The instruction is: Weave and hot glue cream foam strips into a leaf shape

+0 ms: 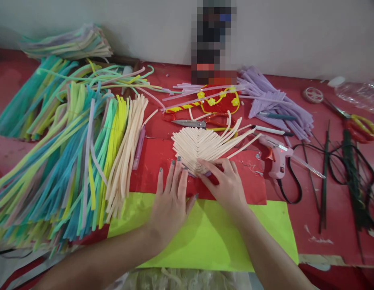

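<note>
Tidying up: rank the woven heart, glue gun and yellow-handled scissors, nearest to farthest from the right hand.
1. Woven heart, touching the right hand.
2. Glue gun, just to the right.
3. Yellow-handled scissors, far right.

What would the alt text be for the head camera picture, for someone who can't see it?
A left hand lies flat and a right hand touches the lower edge of a mat of woven cream strips on a red sheet. A pile of coloured strips lies to the left, a pink glue gun to the right.
</note>
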The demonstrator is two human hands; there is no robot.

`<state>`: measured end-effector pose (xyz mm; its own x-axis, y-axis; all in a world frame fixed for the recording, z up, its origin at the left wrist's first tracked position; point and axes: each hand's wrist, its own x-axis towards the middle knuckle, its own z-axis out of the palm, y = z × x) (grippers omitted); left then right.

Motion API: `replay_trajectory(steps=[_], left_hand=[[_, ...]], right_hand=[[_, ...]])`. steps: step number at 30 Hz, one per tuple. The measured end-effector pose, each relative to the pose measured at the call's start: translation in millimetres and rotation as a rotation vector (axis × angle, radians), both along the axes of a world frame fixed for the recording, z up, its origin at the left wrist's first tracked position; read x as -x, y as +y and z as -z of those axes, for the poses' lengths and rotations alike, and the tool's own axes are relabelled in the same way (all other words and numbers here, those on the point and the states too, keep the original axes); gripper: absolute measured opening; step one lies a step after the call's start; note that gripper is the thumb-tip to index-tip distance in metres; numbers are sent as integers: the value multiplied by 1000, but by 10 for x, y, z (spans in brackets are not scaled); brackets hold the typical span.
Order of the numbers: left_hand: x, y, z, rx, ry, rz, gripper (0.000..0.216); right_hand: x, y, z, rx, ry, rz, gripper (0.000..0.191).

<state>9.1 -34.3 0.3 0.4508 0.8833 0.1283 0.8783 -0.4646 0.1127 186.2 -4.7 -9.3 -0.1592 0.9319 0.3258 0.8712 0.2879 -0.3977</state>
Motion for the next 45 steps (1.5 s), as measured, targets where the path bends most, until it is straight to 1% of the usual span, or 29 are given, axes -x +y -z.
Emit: replay_trajectory(steps=[4, 7, 11, 14, 18, 22, 25, 31, 36, 42, 45], left_hand=[[-19, -123, 26, 45, 7, 16, 65], [-27, -162, 48, 85, 35, 14, 71], [-15, -124, 71, 140, 45, 10, 71], [-9, -89, 71, 142, 51, 27, 70], [-20, -47, 31, 141, 79, 15, 70], [-26, -3, -19, 158, 107, 11, 65], [-26, 11, -28, 154, 111, 14, 65], [-21, 34, 9, 168, 113, 101, 73], [-14, 61, 30, 154, 129, 120, 74], [2, 101, 4, 200, 146, 151, 74], [16, 127, -15, 191, 168, 176, 74]], right_hand=[[-1, 6, -1, -11, 3, -3, 31], [-4, 7, -3, -4, 9, 2, 31], [-6, 8, -6, 6, 13, 5, 31], [-6, 10, -8, -2, 9, 2, 30], [-6, 11, -4, -6, 0, -3, 29], [-6, 9, 6, -28, 0, -3, 29], [-5, 8, 6, -14, 4, -2, 30], [-5, 3, 9, 2, 8, 4, 30], [-10, 5, 9, 8, 23, 4, 32], [-12, -3, -4, 21, 25, 11, 31], [-43, -10, 3, 60, 99, 0, 30]])
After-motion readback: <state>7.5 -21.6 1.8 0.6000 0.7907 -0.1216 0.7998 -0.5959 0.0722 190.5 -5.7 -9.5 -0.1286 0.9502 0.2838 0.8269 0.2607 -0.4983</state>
